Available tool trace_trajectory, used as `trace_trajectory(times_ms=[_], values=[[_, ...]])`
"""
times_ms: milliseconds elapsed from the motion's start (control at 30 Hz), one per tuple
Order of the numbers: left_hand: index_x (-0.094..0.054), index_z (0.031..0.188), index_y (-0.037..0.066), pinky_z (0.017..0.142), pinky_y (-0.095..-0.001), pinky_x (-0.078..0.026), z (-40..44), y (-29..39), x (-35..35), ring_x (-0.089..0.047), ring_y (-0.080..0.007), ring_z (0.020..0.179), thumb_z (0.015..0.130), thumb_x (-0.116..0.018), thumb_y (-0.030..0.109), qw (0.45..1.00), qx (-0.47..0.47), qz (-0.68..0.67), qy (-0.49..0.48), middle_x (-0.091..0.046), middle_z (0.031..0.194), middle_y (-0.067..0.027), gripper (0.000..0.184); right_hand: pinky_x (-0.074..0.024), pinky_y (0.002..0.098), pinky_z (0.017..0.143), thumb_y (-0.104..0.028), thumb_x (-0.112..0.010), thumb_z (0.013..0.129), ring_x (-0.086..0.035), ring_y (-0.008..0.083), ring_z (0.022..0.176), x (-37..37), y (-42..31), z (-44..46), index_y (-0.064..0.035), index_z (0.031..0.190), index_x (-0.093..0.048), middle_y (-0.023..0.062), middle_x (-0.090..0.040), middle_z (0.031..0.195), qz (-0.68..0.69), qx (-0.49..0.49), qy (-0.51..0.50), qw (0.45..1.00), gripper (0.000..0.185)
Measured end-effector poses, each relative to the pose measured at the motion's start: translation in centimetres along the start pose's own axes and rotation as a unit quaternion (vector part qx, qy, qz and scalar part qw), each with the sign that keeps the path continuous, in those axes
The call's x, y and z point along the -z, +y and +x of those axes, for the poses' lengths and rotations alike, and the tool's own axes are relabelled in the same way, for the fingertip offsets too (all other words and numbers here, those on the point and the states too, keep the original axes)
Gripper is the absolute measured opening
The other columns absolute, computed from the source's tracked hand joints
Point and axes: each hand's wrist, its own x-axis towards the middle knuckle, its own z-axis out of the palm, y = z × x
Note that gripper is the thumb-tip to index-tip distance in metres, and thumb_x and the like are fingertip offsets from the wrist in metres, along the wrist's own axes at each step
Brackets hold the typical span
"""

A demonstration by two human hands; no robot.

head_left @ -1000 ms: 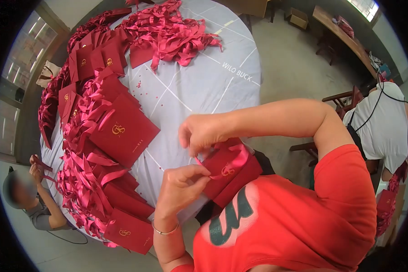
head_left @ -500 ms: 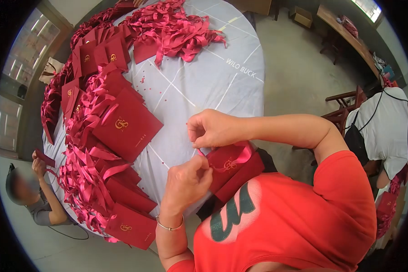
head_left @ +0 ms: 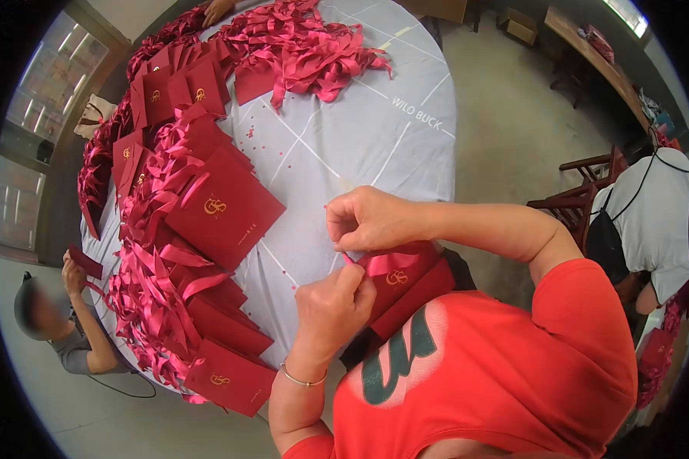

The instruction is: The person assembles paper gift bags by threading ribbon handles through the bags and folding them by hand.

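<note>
A dark red paper gift bag (head_left: 396, 277) with a gold emblem lies close against my body at the table's edge. My left hand (head_left: 335, 300), with a bangle at the wrist, is closed in a pinch at the bag's upper left edge. Just above it, my right hand (head_left: 366, 218) pinches too, fingertips pressed together. A short stretch of pink ribbon (head_left: 348, 258) runs between the two pinches. The fingers hide most of the ribbon. A second red bag (head_left: 417, 294) shows under the first one.
Stacked red bags (head_left: 226, 206) with pink ribbon handles line the table's left side. A ribbon heap (head_left: 306, 50) lies at the far end, and small red dots are scattered on the white tablecloth (head_left: 367, 149). A co-worker's hand (head_left: 74, 275) holds a red piece at left.
The ribbon that looped loosely over the bag's emblem no longer shows as a loop there. Both my hands stay close together, still pinching. The whole view has shifted slightly.
</note>
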Motion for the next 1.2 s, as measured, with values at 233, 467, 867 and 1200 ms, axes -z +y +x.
trace_trajectory(times_ms=[233,467,867,1200], values=[[-0.062,0.090,0.007,0.046,-0.0376,-0.046,0.0,-0.4,-0.6,-0.059,-0.0283,0.049,0.073,-0.066,0.003,0.998,0.041,-0.022,0.050,-0.060,0.062,-0.0098,0.018,-0.0490,0.0262,0.065,-0.005,-0.071,0.080,-0.059,0.0086,0.072,0.1,0.3,0.2,-0.0016,0.082,-0.062,0.0026,-0.064,0.077,0.063,0.003,0.042,0.997,0.010],[-0.064,0.094,0.008,0.048,-0.0365,-0.049,0.4,-0.8,0.0,-0.062,-0.0276,0.053,0.071,-0.066,0.002,0.998,0.006,-0.057,0.021,-0.065,0.068,-0.0095,0.024,-0.0491,0.0265,0.064,-0.003,-0.071,0.079,-0.059,0.0092,0.072,-0.1,-0.7,1.7,-0.0016,0.082,-0.062,0.0038,-0.065,0.077,-0.005,0.029,0.050,0.998,0.010],[-0.062,0.085,0.006,0.049,-0.0291,-0.049,0.3,-1.3,-0.4,-0.063,-0.0185,0.051,0.070,-0.074,0.001,0.995,-0.034,-0.089,0.000,-0.068,0.072,-0.0063,0.019,-0.0535,0.0322,0.067,-0.004,-0.071,0.075,-0.066,0.0184,0.071,0.7,0.6,5.8,0.0007,0.083,-0.066,0.0104,-0.069,0.077,-0.090,0.084,0.168,0.978,0.010],[-0.061,0.087,0.010,0.051,-0.0361,-0.050,0.5,-1.1,0.0,-0.066,-0.0265,0.062,0.077,-0.074,0.010,0.992,0.006,-0.124,-0.019,-0.068,0.074,-0.0049,0.016,-0.0494,0.0266,0.056,-0.005,-0.068,0.079,-0.060,0.0113,0.061,2.6,-0.8,4.8,0.0039,0.089,-0.067,0.0076,-0.067,0.075,-0.085,-0.023,0.079,0.993,0.014]])
